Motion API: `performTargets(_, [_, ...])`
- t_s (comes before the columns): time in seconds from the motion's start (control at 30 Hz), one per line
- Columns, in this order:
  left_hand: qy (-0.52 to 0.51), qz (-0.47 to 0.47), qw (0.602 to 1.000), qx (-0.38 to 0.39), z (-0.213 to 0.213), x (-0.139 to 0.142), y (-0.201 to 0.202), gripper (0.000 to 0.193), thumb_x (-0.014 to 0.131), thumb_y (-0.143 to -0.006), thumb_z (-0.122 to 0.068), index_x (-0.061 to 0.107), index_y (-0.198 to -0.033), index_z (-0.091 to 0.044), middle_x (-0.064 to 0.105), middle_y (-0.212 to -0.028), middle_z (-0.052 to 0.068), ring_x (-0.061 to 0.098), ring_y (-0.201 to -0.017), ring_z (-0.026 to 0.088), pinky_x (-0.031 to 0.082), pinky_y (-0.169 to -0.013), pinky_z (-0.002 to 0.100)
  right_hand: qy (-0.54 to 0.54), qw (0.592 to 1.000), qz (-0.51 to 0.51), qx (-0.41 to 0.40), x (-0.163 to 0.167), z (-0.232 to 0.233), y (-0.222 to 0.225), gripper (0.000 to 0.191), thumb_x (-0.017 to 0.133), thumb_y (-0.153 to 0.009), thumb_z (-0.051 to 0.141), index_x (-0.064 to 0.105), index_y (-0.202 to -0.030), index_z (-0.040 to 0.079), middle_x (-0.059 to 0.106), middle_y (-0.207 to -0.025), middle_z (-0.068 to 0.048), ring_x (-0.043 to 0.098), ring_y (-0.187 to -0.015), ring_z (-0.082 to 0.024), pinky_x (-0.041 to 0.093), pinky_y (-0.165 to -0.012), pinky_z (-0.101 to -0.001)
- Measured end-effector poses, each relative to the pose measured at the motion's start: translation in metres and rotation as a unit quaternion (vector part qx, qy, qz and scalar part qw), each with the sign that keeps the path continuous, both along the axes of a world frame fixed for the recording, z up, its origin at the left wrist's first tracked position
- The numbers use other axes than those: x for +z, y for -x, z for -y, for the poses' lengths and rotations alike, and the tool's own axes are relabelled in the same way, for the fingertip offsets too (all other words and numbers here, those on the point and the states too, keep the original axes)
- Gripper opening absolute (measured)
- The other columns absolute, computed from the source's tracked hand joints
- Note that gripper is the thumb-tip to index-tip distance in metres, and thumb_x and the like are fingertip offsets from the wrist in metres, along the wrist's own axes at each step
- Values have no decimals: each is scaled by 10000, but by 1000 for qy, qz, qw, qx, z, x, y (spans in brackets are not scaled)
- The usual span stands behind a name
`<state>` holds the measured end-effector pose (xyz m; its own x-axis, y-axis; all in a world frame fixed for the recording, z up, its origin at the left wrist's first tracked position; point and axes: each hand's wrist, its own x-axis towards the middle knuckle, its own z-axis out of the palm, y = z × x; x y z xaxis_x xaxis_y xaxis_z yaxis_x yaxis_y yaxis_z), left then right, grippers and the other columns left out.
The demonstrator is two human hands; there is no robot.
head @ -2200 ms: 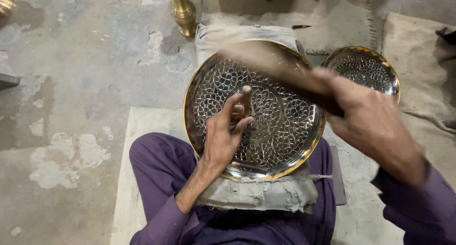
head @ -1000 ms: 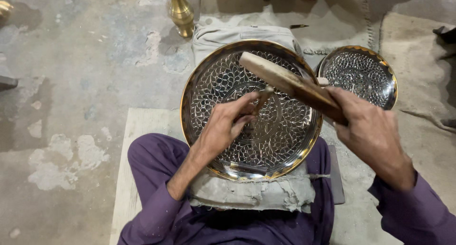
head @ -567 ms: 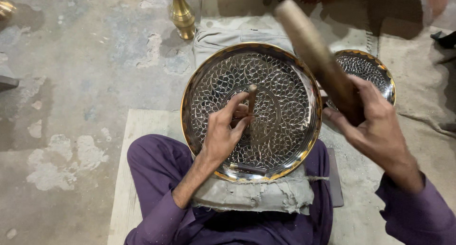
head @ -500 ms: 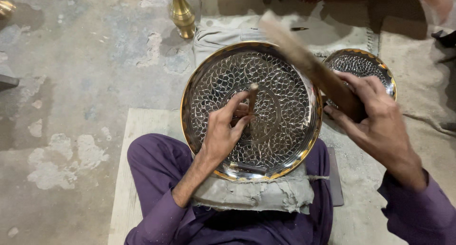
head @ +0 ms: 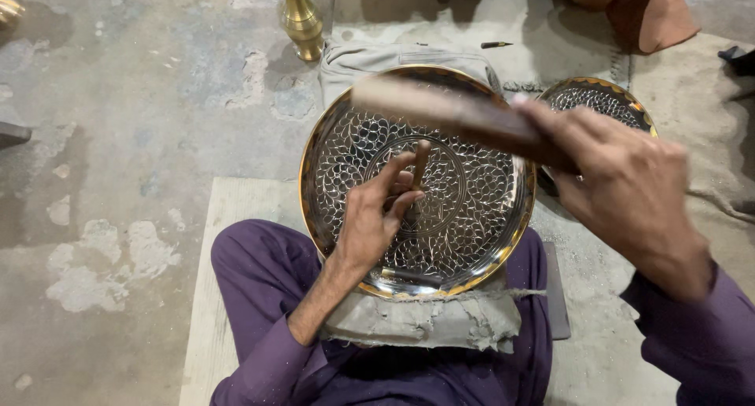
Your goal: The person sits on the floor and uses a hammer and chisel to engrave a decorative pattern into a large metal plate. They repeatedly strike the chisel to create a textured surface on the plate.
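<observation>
A large round brass plate (head: 480,217) with engraved leaf patterns rests on a grey padded block on my lap. My left hand (head: 373,217) holds a thin chisel (head: 421,162) upright with its tip on the plate near the centre. My right hand (head: 621,178) grips a wooden mallet (head: 448,111), blurred with motion, just above the chisel's top end.
A second, smaller engraved plate (head: 602,99) lies to the right behind my right hand. A brass vase (head: 301,20) stands at the back on the concrete floor. A dark pencil-like tool (head: 497,45) lies on cloth at the back. A spare tool (head: 409,276) rests on the plate's near rim.
The mallet has swung down from its raised position to just above the chisel. My left hand and the chisel have stayed near the plate's centre.
</observation>
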<state>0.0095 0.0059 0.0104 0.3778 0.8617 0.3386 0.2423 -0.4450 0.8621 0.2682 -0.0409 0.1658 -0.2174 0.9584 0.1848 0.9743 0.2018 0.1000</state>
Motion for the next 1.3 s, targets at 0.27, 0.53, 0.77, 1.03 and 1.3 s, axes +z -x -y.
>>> performTargets(0.27, [7,21,1000,21,8,9,2,473,707,-970,-120,501,-1396,-121,785,-995,114,799,-880,220,695,-762,353,-36,998,-8,42,2,-3,11,648,686,-909,287,521,-1535,303,716,-1042,-24,670,-704,-171,535,-573,-316])
performTargets(0.53, [4,44,998,34,10,-2,-1,450,707,-976,-120,507,-1379,-134,781,-1017,125,801,-901,230,709,-770,362,-90,991,-81,50,13,-4,23,655,637,-912,259,454,-1541,267,730,-1048,-43,675,-742,-173,566,-624,-335])
performTargets(0.77, [22,15,1000,6,0,-9,-7,434,697,-980,-138,519,-1376,-136,791,-979,122,806,-807,217,710,-654,358,23,999,20,-11,17,1,16,682,758,-856,321,517,-1494,331,681,-927,2,679,-709,-185,583,-589,-377])
performTargets(1.03, [-30,1,1000,-3,-2,-1,-4,508,720,-944,-103,533,-1417,-93,773,-1034,168,800,-880,254,702,-732,370,-44,999,-4,-5,10,7,4,657,786,-862,211,560,-1476,274,646,-1103,-83,695,-830,-257,576,-602,-384])
performTargets(1.3, [-26,-15,999,-15,-3,2,-2,466,705,-970,-130,537,-1405,-108,784,-1044,163,802,-859,251,690,-700,375,60,997,14,-35,-2,8,-10,669,709,-912,187,483,-1528,317,734,-1080,-45,734,-880,-202,602,-691,-356])
